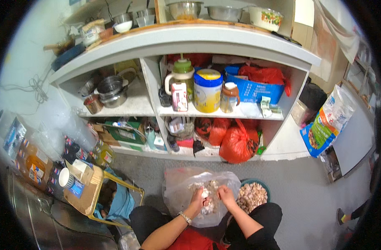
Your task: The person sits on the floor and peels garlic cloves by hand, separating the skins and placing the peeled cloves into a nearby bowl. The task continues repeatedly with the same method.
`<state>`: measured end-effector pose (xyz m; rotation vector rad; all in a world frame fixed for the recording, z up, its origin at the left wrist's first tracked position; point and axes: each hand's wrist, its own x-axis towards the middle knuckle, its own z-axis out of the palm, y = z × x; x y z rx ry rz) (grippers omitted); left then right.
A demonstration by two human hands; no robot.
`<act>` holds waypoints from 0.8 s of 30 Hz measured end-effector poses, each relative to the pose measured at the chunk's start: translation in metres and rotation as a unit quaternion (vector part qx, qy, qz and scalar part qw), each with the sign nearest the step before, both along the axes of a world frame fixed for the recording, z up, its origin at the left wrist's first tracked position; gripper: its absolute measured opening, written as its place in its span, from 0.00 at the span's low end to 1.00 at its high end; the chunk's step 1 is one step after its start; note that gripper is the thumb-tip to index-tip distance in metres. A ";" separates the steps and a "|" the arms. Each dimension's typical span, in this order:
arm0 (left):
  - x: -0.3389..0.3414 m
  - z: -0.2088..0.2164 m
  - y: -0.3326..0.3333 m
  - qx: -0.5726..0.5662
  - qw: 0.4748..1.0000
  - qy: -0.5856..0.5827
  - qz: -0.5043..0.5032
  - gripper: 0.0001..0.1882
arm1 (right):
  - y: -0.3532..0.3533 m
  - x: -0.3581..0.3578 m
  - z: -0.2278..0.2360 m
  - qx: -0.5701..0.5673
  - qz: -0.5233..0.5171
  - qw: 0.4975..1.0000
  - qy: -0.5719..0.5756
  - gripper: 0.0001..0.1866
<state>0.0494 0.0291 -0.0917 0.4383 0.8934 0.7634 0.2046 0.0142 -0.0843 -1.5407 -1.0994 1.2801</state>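
Note:
My left hand [196,202], with a bracelet at the wrist, is closed around a whitish garlic bulb [204,193]. Just right of it, my right hand [226,196] has its fingers curled together; whatever they may pinch is hidden. Both hands are over a clear plastic bag [176,185], spread on the floor in front of my knees. Whitish and brownish pieces, seemingly garlic and skins [208,208], lie in the bag. Against its right side stands a round green basin [269,191] full of pinkish-brown garlic cloves [252,196].
A white shelf unit [186,39] stands ahead, with red bags [239,143] in its lowest compartment. To the left are a yellow-framed stool [99,183] bearing a paper cup [65,178], and bottles [35,160]. A colourful sack [328,121] leans at right; another person's foot [341,216] shows far right.

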 end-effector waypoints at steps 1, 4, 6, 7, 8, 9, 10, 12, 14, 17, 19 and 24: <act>-0.001 0.002 0.003 -0.026 0.998 0.019 0.045 0.16 | 0.000 0.005 -0.004 -0.033 0.067 0.986 -0.150 0.17; -0.009 0.006 0.005 -0.014 1.000 0.020 0.008 0.17 | -0.005 0.000 -0.018 0.046 0.067 0.902 -0.424 0.18; -0.013 0.005 -0.001 -0.014 0.999 0.023 -0.037 0.17 | -0.006 0.000 -0.020 0.043 0.073 0.920 -0.383 0.22; -0.013 0.002 -0.005 0.010 0.998 0.025 -0.050 0.15 | -0.005 -0.001 -0.019 0.056 0.082 0.921 -0.375 0.23; -0.013 -0.001 -0.006 0.031 0.996 0.064 -0.056 0.15 | -0.005 -0.001 -0.017 0.069 0.092 0.923 -0.368 0.23; -0.011 -0.006 -0.008 0.060 0.991 0.098 -0.067 0.15 | -0.005 -0.002 -0.014 0.027 0.104 0.962 -0.252 0.23; -0.008 -0.011 -0.008 0.108 0.983 0.139 -0.057 0.15 | -0.006 -0.005 -0.011 -0.014 0.114 0.984 -0.133 0.22; 0.004 -0.022 -0.011 0.167 0.972 0.167 0.003 0.17 | -0.008 -0.011 -0.006 -0.057 0.108 0.993 0.006 0.21; 0.010 -0.028 -0.010 0.232 0.952 0.194 0.037 0.18 | -0.011 -0.017 -0.004 -0.078 0.082 0.992 0.059 0.19; 0.008 -0.023 -0.010 0.257 0.946 0.197 -0.015 0.17 | -0.013 -0.020 -0.004 -0.005 0.014 0.997 0.072 0.17; 0.001 -0.011 -0.009 0.191 0.965 0.158 -0.084 0.17 | -0.014 -0.020 -0.004 0.071 0.014 0.997 -0.033 0.16; 0.001 0.010 -0.011 0.219 0.959 0.170 -0.052 0.17 | -0.017 -0.021 0.006 0.132 -0.001 0.986 -0.106 0.12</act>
